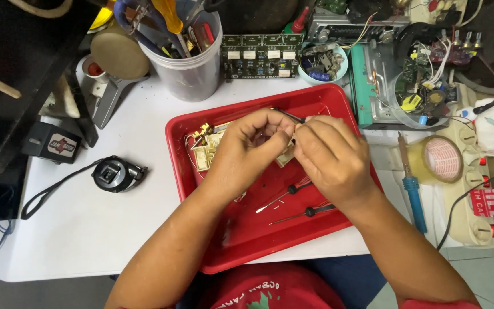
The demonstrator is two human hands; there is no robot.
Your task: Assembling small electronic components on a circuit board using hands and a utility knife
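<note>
Here, nearest the lower edge of the frame, two thin probes (293, 201) with black collars lie loose on the floor of the red tray (241, 246). Just above them, in the middle of the picture, both hands meet over a small cream-coloured circuit board (208, 150) that sits in the tray's upper left part.

The risk, as I judge it, lies in the crowding: the board is small and the fingers overlap it, so a slip of the tool could scrape a part or flick the piece out of the tray, and a forearm could roll the loose probes underneath.

The left hand (250, 150) is curled shut, pinching the board's right edge between thumb and fingers. The right hand (330, 157) is closed too, its fingers bunched around a slim dark tool (288, 115) whose tip points up and left above the knuckles.

Farther off, a blue-handled soldering iron (411, 189) and a roll of tape (438, 160) lie at right, a black tape measure (112, 174) at left, and a tub of hand tools (187, 51) at top.
</note>
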